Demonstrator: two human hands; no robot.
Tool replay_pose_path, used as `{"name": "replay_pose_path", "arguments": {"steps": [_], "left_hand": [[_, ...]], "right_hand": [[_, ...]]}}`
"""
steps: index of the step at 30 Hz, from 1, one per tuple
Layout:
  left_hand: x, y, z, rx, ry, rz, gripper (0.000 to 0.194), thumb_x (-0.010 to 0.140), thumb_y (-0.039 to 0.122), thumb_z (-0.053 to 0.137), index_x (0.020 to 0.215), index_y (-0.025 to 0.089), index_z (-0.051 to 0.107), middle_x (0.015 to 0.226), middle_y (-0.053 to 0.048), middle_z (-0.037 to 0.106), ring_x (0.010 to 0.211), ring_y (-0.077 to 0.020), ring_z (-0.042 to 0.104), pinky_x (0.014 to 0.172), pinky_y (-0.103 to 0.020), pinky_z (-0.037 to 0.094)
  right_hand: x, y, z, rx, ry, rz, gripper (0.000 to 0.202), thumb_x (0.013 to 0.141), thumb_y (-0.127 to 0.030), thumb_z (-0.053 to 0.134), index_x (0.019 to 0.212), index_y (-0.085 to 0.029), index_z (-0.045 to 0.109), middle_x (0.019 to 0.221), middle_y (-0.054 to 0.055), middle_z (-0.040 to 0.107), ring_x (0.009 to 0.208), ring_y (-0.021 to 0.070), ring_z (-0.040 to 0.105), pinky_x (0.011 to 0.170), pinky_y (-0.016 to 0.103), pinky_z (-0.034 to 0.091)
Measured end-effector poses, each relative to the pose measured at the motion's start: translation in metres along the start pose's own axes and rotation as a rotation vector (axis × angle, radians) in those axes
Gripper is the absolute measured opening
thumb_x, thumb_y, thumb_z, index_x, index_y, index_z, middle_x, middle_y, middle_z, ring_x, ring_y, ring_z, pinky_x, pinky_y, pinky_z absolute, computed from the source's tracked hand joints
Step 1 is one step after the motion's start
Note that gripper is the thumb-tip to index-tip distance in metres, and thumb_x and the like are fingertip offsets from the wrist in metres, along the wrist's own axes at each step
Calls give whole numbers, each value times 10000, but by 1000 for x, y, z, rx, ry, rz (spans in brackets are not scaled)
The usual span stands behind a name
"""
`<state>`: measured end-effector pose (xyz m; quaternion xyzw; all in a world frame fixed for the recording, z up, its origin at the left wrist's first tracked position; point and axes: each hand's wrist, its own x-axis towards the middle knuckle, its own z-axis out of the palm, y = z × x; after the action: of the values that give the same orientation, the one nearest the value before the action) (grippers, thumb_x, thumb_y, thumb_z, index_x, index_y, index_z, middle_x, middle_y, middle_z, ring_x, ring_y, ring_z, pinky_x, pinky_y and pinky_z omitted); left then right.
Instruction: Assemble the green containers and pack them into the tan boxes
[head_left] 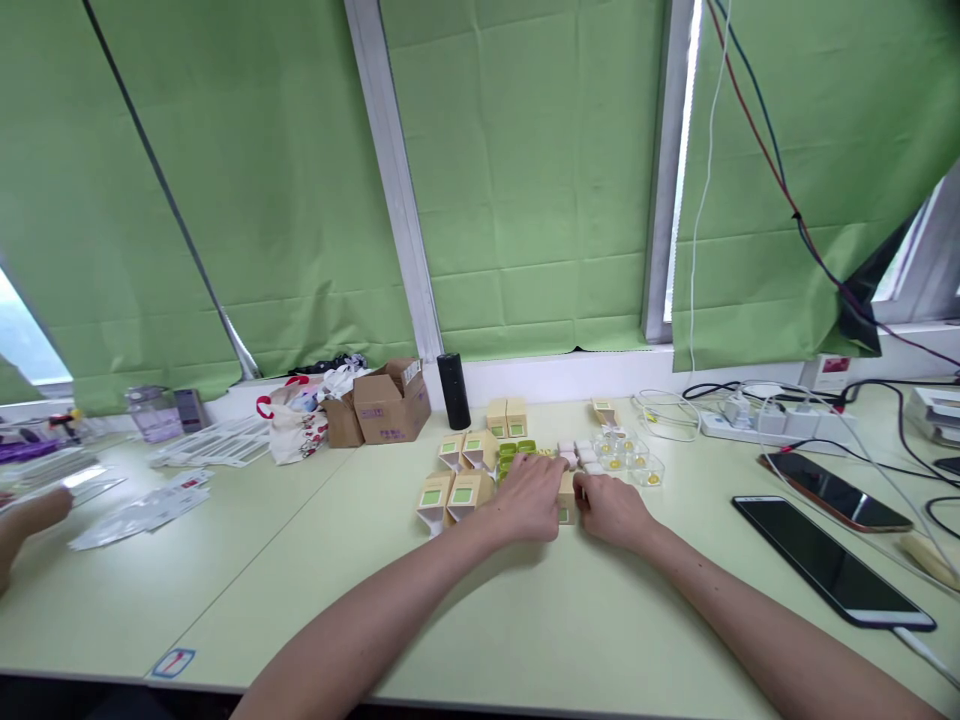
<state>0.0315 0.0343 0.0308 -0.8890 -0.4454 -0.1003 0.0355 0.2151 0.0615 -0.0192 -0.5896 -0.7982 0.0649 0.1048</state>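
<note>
Both hands meet over the middle of the table around a small beige box [566, 500] with a green window. My left hand [531, 497] is closed at the box's left side, its fingers bent over the top. On the right side, my right hand [611, 508] has its fingers curled in against the same box. Several beige boxes [463, 493] stand left of my left hand, and green pieces [516, 455] lie just behind it. Pale pink blocks [586, 453] and clear cups with yellow centres [646, 471] sit behind my right hand.
A black cylinder [453, 391] and a cardboard box [393, 402] stand at the back. Two phones [832, 558] with cables and a power strip [780, 428] lie right. Plastic packets [146, 508] lie left, near another person's hand [37, 512].
</note>
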Motion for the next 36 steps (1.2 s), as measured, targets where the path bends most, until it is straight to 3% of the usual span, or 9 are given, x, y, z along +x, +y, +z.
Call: {"name": "replay_pose_path", "arguments": {"steps": [4, 9, 13, 18, 26, 36], "left_hand": [[19, -2, -19, 33, -70, 4, 511, 721, 141, 687, 1218, 220, 601, 1080, -109, 726, 1039, -341, 669, 1007, -466, 449], [57, -23, -48, 72, 23, -59, 648, 698, 140, 698, 1336, 192, 598, 1142, -131, 712, 1223, -357, 574, 1016, -422, 434], [96, -44, -55, 138, 2, -111, 586, 756, 159, 680, 1337, 191, 607, 1229, -118, 708, 1262, -330, 544, 1068, -426, 387], [132, -65, -32, 178, -30, -196, 483, 785, 163, 689, 1264, 185, 629, 1183, -133, 730, 1240, -333, 554, 1082, -453, 360], [165, -81, 2, 253, -61, -289, 363, 832, 173, 684, 1191, 156, 639, 1193, -163, 741, 1278, -338, 552, 1192, -537, 238], [178, -94, 34, 257, -113, -339, 493, 786, 158, 688, 1274, 160, 625, 1217, -173, 742, 1348, -339, 500, 1228, -589, 209]], "right_hand": [[-1, 0, 0, -1, 7, -8, 167, 918, -152, 572, 1017, -202, 697, 1021, 116, 780, 903, 258, 728, 652, 290, 335], [-1, -1, -1, -9, 2, -10, 150, 934, -161, 571, 1014, -199, 692, 1019, 119, 775, 909, 259, 726, 656, 288, 327], [-1, -1, -1, -15, 0, -12, 147, 924, -157, 575, 1013, -201, 684, 1018, 118, 775, 897, 259, 723, 650, 286, 324], [0, 1, 0, -21, -2, -13, 165, 915, -150, 564, 1012, -197, 689, 1007, 122, 776, 885, 264, 725, 639, 291, 331], [1, 2, 1, -33, 0, -23, 172, 925, -152, 558, 1028, -197, 688, 1014, 129, 779, 903, 279, 738, 640, 298, 339], [3, 2, -1, -42, -9, -33, 149, 934, -154, 566, 1023, -206, 673, 1015, 120, 784, 899, 277, 743, 651, 294, 352]]}}
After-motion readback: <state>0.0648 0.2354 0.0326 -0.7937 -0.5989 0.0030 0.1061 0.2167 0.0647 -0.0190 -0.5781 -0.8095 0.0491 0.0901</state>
